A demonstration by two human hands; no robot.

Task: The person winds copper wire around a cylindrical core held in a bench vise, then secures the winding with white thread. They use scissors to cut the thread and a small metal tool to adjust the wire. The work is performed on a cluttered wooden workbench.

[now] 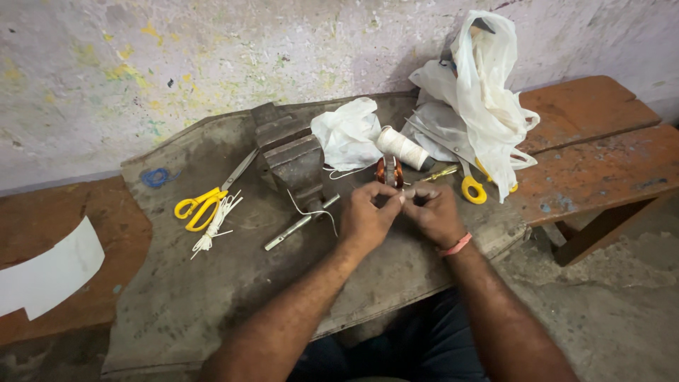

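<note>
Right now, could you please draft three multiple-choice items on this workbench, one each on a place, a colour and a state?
1. Where do the yellow-handled scissors lie?
A. left of the vise
B. inside the plastic bag
C. on the floor

2. What colour is the band on the right wrist?
A. green
B. pink
C. black

3. How do the left hand and right hand stand?
A. flat on the bench
B. far apart
C. fingertips together by the copper coil

Answers: 1 A, they rest beside the vise; 2 B, the band shows pink; 3 C, both hands pinch together.
</note>
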